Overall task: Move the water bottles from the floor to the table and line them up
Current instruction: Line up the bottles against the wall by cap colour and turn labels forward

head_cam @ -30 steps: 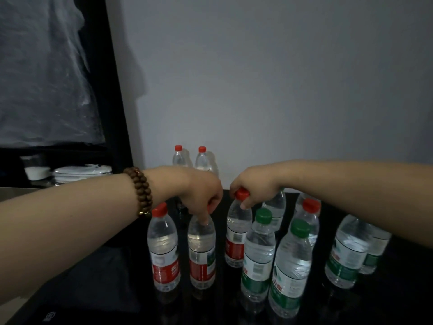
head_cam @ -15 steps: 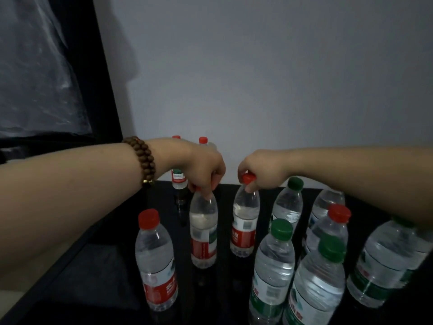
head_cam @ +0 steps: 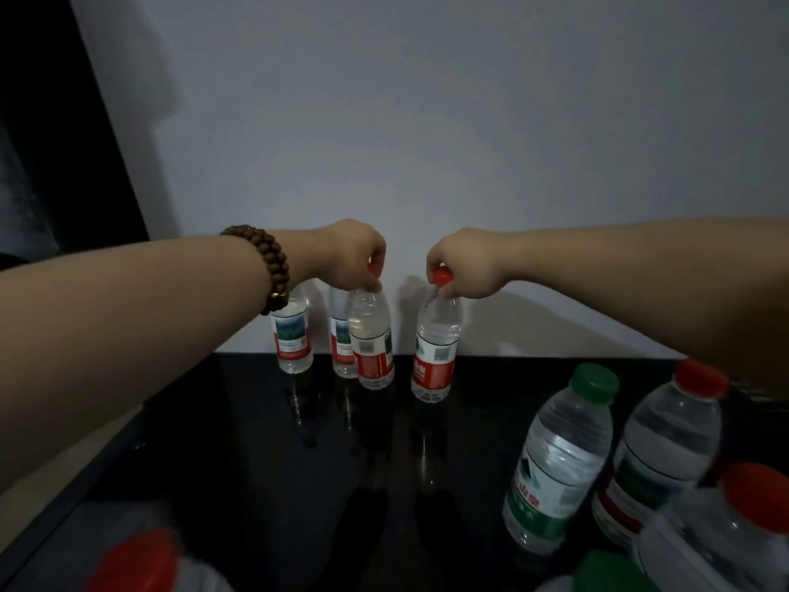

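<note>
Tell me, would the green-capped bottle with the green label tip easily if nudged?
The green-capped bottle looks full, so probably heavy and steady against a low push. Tall and narrow, it might topple if knocked near the cap. The glossy table may let it slide.

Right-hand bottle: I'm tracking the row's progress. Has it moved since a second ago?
Yes. The right-hand bottle has gone away from the person, toward the table's far edge, and is now almost level with the two back bottles.
</note>
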A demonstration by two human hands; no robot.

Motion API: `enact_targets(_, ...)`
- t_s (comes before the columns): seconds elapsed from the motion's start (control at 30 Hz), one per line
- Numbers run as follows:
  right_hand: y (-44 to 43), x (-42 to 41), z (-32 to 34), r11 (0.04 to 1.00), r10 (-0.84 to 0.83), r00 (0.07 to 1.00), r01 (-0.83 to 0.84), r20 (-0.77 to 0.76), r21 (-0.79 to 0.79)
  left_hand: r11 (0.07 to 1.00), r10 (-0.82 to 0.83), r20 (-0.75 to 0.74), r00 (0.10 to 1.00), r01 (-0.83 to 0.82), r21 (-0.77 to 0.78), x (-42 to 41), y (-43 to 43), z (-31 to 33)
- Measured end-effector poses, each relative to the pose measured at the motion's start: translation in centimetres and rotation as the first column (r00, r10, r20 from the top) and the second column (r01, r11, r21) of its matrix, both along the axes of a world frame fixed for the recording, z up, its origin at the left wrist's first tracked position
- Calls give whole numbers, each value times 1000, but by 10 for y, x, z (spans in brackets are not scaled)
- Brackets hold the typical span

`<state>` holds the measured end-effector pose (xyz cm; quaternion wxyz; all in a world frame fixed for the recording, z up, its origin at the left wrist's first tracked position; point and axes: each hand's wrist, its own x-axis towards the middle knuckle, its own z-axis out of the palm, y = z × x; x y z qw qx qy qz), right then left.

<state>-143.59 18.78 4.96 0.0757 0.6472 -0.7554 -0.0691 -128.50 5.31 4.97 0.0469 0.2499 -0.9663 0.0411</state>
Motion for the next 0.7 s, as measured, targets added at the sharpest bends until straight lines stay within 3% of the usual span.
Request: enact_targets(0.7, -57, -33, -27, 988, -53, 996, 62, 68, -138, 997, 65, -99, 993, -69, -39, -47, -30, -37)
